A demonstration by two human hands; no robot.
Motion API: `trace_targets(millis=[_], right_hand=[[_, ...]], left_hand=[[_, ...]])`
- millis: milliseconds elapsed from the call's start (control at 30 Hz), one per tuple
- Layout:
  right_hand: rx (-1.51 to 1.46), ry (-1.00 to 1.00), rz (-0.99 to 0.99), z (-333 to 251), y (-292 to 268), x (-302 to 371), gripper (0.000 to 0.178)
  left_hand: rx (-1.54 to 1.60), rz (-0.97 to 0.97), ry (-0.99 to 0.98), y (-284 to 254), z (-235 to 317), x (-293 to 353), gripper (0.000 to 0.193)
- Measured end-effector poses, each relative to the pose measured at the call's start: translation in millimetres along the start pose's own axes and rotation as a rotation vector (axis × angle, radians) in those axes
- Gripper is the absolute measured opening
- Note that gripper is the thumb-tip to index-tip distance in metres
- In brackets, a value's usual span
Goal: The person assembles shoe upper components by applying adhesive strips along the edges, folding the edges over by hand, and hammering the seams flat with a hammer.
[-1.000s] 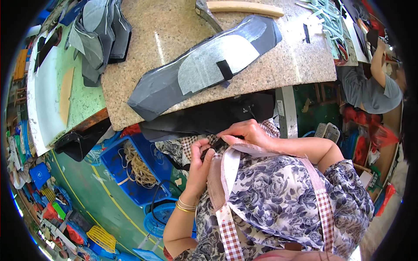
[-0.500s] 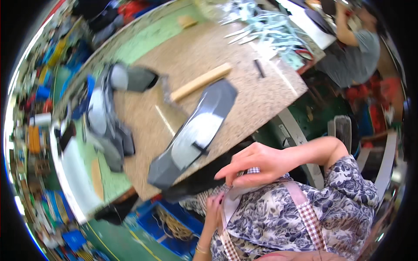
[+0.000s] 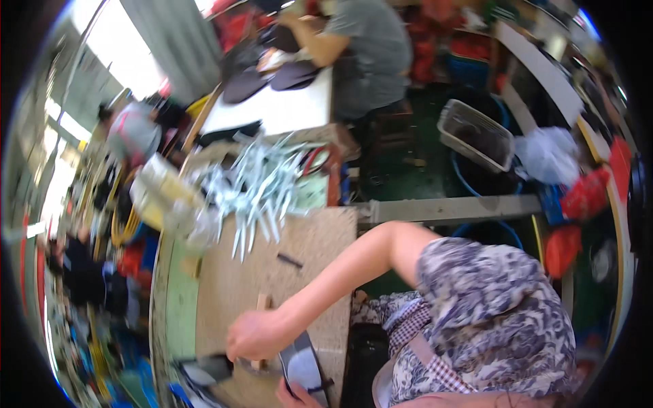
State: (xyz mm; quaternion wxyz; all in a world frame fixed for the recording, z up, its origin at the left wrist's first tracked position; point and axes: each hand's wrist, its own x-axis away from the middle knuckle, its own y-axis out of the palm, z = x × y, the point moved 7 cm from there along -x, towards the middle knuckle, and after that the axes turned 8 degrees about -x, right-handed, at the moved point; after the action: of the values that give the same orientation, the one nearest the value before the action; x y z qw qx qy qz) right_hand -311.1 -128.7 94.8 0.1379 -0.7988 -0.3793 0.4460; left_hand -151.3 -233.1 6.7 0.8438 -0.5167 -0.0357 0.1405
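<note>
My right hand [image 3: 255, 336] reaches over the worktable [image 3: 326, 265] with its fingers curled down, across a wooden stick [image 3: 264, 300]. Its fingertips are at the edge of a dark grey fabric piece [image 3: 204, 370] with a paler patch; what they pinch, if anything, is hidden. At the picture's lower edge, partly cut off, my left hand [image 3: 294, 396] closes on the near side of a long grey panel [image 3: 301, 366] with a light middle and a dark tab. This panel lies just right of the stick.
Pale blue strips [image 3: 252, 183] are heaped at the table's far end, beside a clear plastic bag [image 3: 173, 204]. A short dark strip [image 3: 290, 260] lies nearer. Beyond, a person in grey [image 3: 374, 47] works at a white table [image 3: 272, 109]. A crate [image 3: 476, 136] stands to the right.
The view has swung to the right. My right hand has gone from in front of my chest out over the table. My left hand has come up from my apron to the grey panel.
</note>
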Motion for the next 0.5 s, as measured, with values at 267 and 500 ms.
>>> trace_targets(millis=[267, 500], right_hand=[[0.196, -0.019, -0.479, 66.3, 136.7, -33.9, 0.038], [0.290, -0.030, -0.295, 69.2, 102.9, -34.4, 0.025]], left_hand=[[-0.119, -0.118, 0.064, -8.4, -30.2, 1.0, 0.036], [0.001, -0.053, 0.388, -15.5, 63.6, -35.7, 0.032]])
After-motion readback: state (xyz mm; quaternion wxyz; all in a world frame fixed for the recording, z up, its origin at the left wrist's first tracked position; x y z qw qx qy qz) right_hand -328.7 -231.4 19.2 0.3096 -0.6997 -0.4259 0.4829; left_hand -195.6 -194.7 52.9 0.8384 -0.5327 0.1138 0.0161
